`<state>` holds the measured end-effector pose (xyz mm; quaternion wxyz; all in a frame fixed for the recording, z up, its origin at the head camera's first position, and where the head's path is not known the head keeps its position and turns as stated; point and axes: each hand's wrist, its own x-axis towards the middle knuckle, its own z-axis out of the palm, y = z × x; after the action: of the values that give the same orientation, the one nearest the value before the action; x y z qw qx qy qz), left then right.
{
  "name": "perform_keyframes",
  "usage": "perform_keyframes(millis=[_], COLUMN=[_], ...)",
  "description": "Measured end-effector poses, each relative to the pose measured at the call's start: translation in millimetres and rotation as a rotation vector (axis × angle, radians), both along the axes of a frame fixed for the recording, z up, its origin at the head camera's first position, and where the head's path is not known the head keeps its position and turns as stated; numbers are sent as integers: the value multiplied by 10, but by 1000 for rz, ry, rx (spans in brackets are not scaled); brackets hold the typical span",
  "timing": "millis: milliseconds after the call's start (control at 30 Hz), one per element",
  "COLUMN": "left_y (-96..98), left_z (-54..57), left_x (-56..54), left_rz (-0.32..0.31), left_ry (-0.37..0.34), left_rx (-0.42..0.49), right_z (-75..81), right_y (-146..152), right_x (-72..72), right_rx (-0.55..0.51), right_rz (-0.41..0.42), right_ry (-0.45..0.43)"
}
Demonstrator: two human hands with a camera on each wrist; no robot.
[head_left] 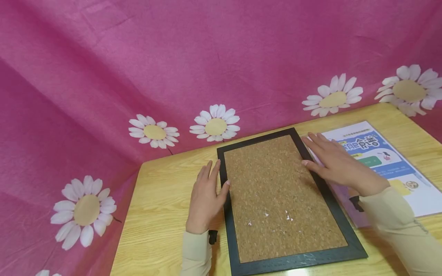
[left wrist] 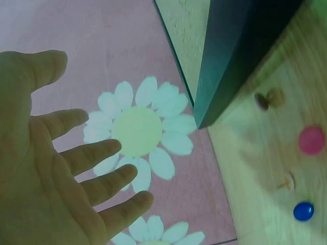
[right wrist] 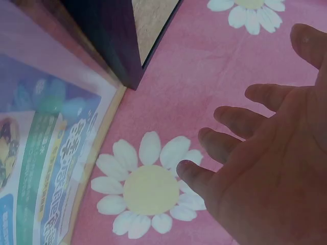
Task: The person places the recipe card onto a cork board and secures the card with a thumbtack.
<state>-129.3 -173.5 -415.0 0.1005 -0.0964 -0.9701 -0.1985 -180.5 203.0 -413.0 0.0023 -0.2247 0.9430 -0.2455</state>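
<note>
A cork board [head_left: 272,188] in a black frame [head_left: 297,263] lies between my hands, with small white bits scattered over its lower half. Along the frame's left side is my left hand [head_left: 206,197], fingers straight and thumb tip over the edge. My right hand [head_left: 340,163] flanks the opposite side, fingers extended, its thumb at the frame's edge. Both palms show bare in the wrist views. By the frame in the left wrist view are a dark tack [left wrist: 261,101], a pink tack [left wrist: 311,140], a pale tack [left wrist: 288,181] and a blue tack [left wrist: 303,211], none visible in the head view.
A printed sheet [head_left: 419,201] in blue, green and white lies on the wooden table [head_left: 159,214] right of the board, partly under my right arm. Pink cloth [head_left: 224,57] with large daisies hangs along the table's far and left sides.
</note>
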Motion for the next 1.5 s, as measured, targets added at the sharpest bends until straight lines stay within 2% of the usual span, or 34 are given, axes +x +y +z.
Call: perform_keyframes(millis=[167,500,733,933,1200,1500], left_y=[-103,-255,-350,-433,-555,-672], left_z=[38,107,100,60,34,43], left_x=[-15,-12,-16,-31,-76,0], left_rz=[31,81,93,101,139,169], left_ry=[-19,-69,-104,-186,-274,-398], left_rx=[16,44,54,113,156,133], right_z=[-8,-49,-18,-28,-14,-53], right_y=[93,301,465,586,756,893], right_x=[-37,-117,-152,-182,-224,-221], right_rx=[-11,-42,-30,-25,-25,-13], right_rz=[-25,-36,-77,-81,-117,-158], right_ry=[-40,-31,-81,-41,-76,-80])
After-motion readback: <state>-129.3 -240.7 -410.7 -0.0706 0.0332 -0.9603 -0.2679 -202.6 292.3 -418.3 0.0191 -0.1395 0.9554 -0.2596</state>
